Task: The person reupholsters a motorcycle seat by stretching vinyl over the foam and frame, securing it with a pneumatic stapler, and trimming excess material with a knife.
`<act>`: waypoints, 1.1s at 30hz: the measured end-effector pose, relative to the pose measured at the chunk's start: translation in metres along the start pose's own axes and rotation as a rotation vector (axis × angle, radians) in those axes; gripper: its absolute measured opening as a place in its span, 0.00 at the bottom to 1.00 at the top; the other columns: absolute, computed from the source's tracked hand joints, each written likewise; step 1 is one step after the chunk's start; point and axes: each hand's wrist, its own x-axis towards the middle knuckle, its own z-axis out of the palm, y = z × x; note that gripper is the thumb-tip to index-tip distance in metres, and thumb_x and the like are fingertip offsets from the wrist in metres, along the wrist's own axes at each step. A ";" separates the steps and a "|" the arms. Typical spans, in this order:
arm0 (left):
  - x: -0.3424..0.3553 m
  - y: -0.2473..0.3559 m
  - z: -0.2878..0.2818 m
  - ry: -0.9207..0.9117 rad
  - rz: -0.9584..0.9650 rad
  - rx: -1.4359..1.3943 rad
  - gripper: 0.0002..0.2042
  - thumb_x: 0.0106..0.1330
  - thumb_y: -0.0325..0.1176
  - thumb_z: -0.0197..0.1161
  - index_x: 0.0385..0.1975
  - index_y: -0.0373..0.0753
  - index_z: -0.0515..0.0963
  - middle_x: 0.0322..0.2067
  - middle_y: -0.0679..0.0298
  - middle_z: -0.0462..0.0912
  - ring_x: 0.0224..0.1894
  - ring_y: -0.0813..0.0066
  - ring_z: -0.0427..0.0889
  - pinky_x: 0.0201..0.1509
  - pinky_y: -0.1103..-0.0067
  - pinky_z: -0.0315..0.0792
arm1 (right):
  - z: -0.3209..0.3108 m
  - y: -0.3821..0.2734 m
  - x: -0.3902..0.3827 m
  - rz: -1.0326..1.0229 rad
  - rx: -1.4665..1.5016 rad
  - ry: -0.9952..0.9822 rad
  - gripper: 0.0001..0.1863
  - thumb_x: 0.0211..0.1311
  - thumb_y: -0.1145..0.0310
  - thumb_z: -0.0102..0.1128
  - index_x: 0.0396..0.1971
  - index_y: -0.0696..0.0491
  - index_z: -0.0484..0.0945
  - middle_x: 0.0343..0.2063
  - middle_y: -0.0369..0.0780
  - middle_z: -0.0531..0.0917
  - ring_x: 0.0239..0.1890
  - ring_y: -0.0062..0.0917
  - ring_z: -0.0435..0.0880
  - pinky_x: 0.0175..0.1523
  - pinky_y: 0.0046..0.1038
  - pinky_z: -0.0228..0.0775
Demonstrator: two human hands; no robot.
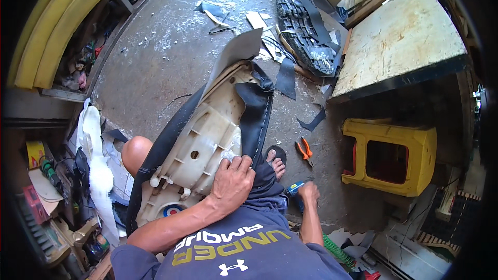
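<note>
An upturned motorcycle seat lies across my lap, its cream plastic base (207, 140) facing up and a black cover (257, 119) folded over its right edge. My left hand (233, 181) presses down on the base's near right edge, fingers on the black cover. My right hand (309, 193) reaches down to the floor on the right and closes on a blue tool (293, 190). A green coiled hose (337, 251) lies just behind that hand.
Orange-handled pliers (304, 150) lie on the concrete floor by my sandalled foot (277, 162). A yellow plastic stool (394, 158) lies on its side to the right, under a worn wooden table (399, 41). A black seat base (306, 26) and cover scraps lie ahead. Yellow foam pads (57, 26) and cluttered shelves stand on the left.
</note>
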 end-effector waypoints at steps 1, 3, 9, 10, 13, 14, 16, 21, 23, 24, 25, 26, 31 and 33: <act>0.001 0.001 -0.001 -0.004 -0.014 -0.001 0.06 0.60 0.33 0.63 0.29 0.38 0.83 0.43 0.58 0.78 0.46 0.63 0.78 0.48 0.65 0.68 | -0.019 -0.020 -0.003 -0.014 0.152 0.083 0.19 0.68 0.57 0.61 0.49 0.54 0.89 0.53 0.53 0.87 0.57 0.48 0.87 0.63 0.44 0.78; 0.015 0.004 -0.003 -0.003 0.027 0.000 0.06 0.59 0.33 0.63 0.26 0.39 0.83 0.40 0.59 0.77 0.45 0.64 0.77 0.47 0.65 0.68 | 0.009 -0.019 0.069 -0.211 0.565 0.229 0.20 0.68 0.52 0.61 0.50 0.50 0.87 0.44 0.50 0.90 0.37 0.40 0.92 0.46 0.43 0.86; 0.019 0.014 0.005 -0.006 0.000 0.050 0.05 0.60 0.32 0.63 0.27 0.39 0.82 0.39 0.59 0.77 0.46 0.62 0.78 0.47 0.62 0.67 | -0.009 -0.103 0.125 0.295 1.387 -0.100 0.25 0.75 0.56 0.57 0.66 0.47 0.66 0.40 0.49 0.84 0.25 0.38 0.89 0.23 0.39 0.85; 0.017 0.015 0.004 -0.002 -0.012 0.052 0.05 0.60 0.32 0.63 0.27 0.39 0.82 0.39 0.59 0.77 0.45 0.63 0.78 0.47 0.62 0.67 | 0.007 -0.100 0.142 0.346 1.379 -0.085 0.23 0.75 0.57 0.57 0.64 0.48 0.66 0.39 0.50 0.85 0.26 0.38 0.89 0.23 0.39 0.85; 0.014 0.011 0.009 0.031 -0.027 0.059 0.05 0.60 0.32 0.62 0.28 0.39 0.82 0.39 0.59 0.77 0.44 0.63 0.78 0.46 0.63 0.67 | 0.026 -0.096 0.159 0.446 1.364 0.072 0.15 0.72 0.65 0.59 0.54 0.50 0.68 0.32 0.52 0.87 0.26 0.38 0.90 0.22 0.38 0.85; 0.013 0.006 0.012 0.047 -0.034 0.077 0.05 0.60 0.32 0.62 0.28 0.38 0.82 0.39 0.59 0.77 0.44 0.63 0.78 0.46 0.63 0.67 | 0.027 -0.103 0.146 0.337 1.254 0.133 0.16 0.71 0.66 0.59 0.53 0.50 0.68 0.31 0.51 0.87 0.26 0.38 0.90 0.22 0.38 0.85; 0.009 0.003 0.015 0.070 -0.029 0.114 0.05 0.60 0.31 0.62 0.28 0.38 0.82 0.39 0.59 0.77 0.43 0.63 0.78 0.45 0.63 0.68 | 0.030 -0.095 0.111 0.142 1.028 0.258 0.17 0.69 0.69 0.59 0.53 0.52 0.66 0.30 0.50 0.86 0.26 0.36 0.90 0.23 0.37 0.85; 0.013 0.001 0.021 0.145 0.032 0.228 0.06 0.60 0.31 0.61 0.28 0.36 0.82 0.38 0.57 0.76 0.40 0.64 0.77 0.43 0.65 0.69 | 0.039 -0.051 0.079 -0.301 1.075 0.398 0.19 0.67 0.67 0.57 0.55 0.53 0.67 0.23 0.39 0.78 0.16 0.26 0.73 0.21 0.32 0.71; 0.015 -0.002 0.024 0.155 0.059 0.272 0.06 0.59 0.32 0.62 0.29 0.36 0.82 0.38 0.58 0.77 0.37 0.66 0.78 0.40 0.67 0.70 | 0.002 -0.050 0.030 -0.286 1.310 0.017 0.19 0.66 0.67 0.57 0.55 0.56 0.71 0.22 0.36 0.76 0.20 0.26 0.75 0.28 0.32 0.74; 0.016 -0.004 0.026 0.159 0.070 0.286 0.07 0.59 0.32 0.62 0.29 0.35 0.82 0.38 0.58 0.77 0.36 0.66 0.78 0.39 0.69 0.71 | -0.010 -0.048 0.015 -0.273 1.411 -0.177 0.19 0.66 0.66 0.58 0.55 0.57 0.73 0.22 0.35 0.75 0.22 0.26 0.76 0.32 0.33 0.76; 0.016 -0.007 0.029 0.126 0.081 0.248 0.06 0.60 0.31 0.63 0.29 0.35 0.82 0.38 0.57 0.78 0.35 0.65 0.79 0.38 0.68 0.72 | -0.013 -0.046 0.006 -0.264 1.484 -0.275 0.20 0.64 0.67 0.57 0.54 0.59 0.78 0.29 0.36 0.80 0.31 0.27 0.80 0.42 0.34 0.78; 0.017 -0.015 0.031 0.094 0.086 0.215 0.05 0.61 0.30 0.64 0.30 0.35 0.82 0.38 0.57 0.78 0.34 0.63 0.81 0.37 0.68 0.74 | -0.020 -0.052 -0.013 -0.325 1.636 -0.331 0.21 0.62 0.67 0.58 0.55 0.59 0.77 0.32 0.37 0.80 0.35 0.27 0.81 0.45 0.36 0.79; 0.045 -0.045 0.000 0.244 -0.289 -0.519 0.03 0.67 0.25 0.66 0.36 0.33 0.82 0.38 0.50 0.80 0.37 0.46 0.85 0.43 0.61 0.82 | -0.084 -0.079 -0.119 -0.803 1.907 -0.560 0.29 0.54 0.69 0.62 0.58 0.60 0.74 0.48 0.44 0.79 0.56 0.31 0.80 0.69 0.46 0.70; 0.044 -0.045 0.002 0.255 -0.281 -0.522 0.04 0.67 0.25 0.65 0.38 0.33 0.82 0.39 0.50 0.80 0.37 0.46 0.85 0.43 0.61 0.81 | -0.088 -0.074 -0.124 -0.871 1.763 -0.649 0.31 0.51 0.70 0.63 0.59 0.61 0.73 0.46 0.43 0.79 0.52 0.32 0.82 0.63 0.44 0.76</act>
